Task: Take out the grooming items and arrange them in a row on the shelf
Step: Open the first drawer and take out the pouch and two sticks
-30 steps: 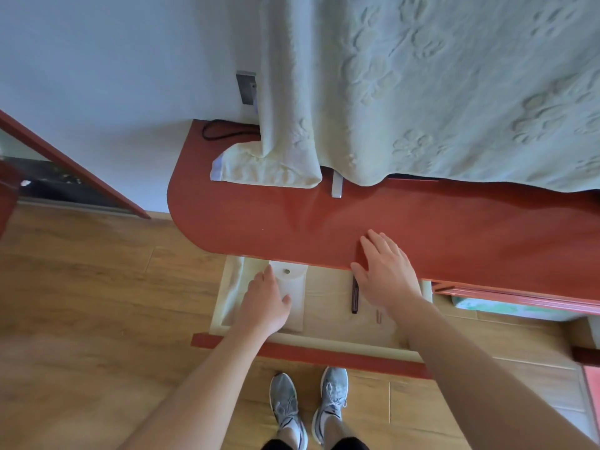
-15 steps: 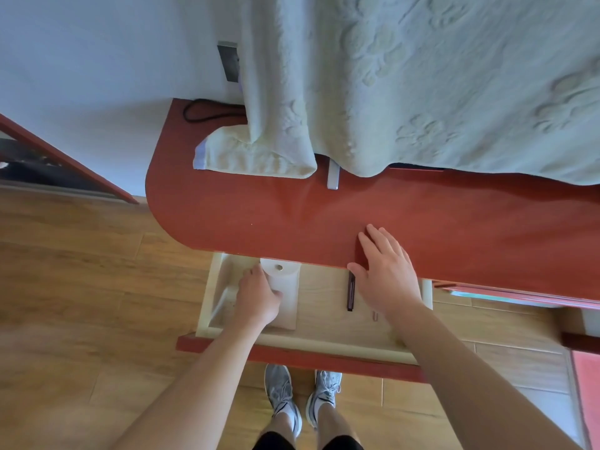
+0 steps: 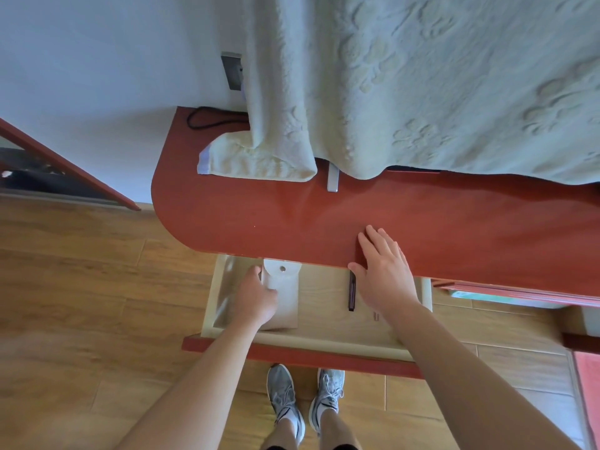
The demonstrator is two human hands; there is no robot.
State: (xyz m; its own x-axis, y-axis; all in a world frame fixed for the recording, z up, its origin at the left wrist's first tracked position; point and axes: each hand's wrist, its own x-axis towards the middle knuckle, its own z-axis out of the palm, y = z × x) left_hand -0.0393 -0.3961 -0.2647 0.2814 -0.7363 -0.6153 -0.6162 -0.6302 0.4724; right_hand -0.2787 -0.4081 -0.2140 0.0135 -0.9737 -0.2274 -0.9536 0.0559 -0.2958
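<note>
Near the drawer's (image 3: 207,303) left wall, the left hand (image 3: 256,300) closes on the pouch (image 3: 285,297), which could slip, while the right hand (image 3: 383,274) rests flat, open, on the shelf (image 3: 259,219).

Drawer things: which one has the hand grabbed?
The white pouch with the metal snap, at the drawer's left end. The left hand grips it; the dark pen lies untouched beside the right hand.

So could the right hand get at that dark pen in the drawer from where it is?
Probably yes: the right hand rests on the shelf edge, its thumb beside the dark pen, which lies uncovered in the open drawer.
</note>
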